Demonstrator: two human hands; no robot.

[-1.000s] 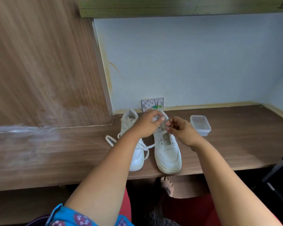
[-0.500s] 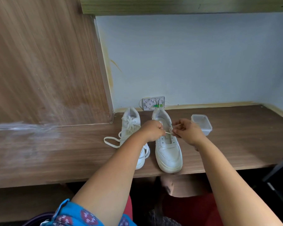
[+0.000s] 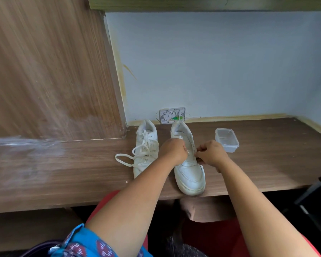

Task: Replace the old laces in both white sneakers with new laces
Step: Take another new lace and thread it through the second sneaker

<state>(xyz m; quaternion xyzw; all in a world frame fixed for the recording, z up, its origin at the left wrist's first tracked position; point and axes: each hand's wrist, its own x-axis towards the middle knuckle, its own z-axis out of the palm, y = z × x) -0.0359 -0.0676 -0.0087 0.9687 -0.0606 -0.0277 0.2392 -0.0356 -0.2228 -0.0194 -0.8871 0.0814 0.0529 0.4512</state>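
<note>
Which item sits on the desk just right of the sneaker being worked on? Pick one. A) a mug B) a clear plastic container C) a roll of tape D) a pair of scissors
B: a clear plastic container stands on the desk just right of the right sneaker, beyond the right hand.

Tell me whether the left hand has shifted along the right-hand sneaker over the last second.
Yes. The left hand has come toward the sneaker's toe, away from the wall socket, whose edge it nearly covered before.

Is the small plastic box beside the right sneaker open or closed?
Open. The plastic box has no lid on it, and its inside looks empty.
</note>
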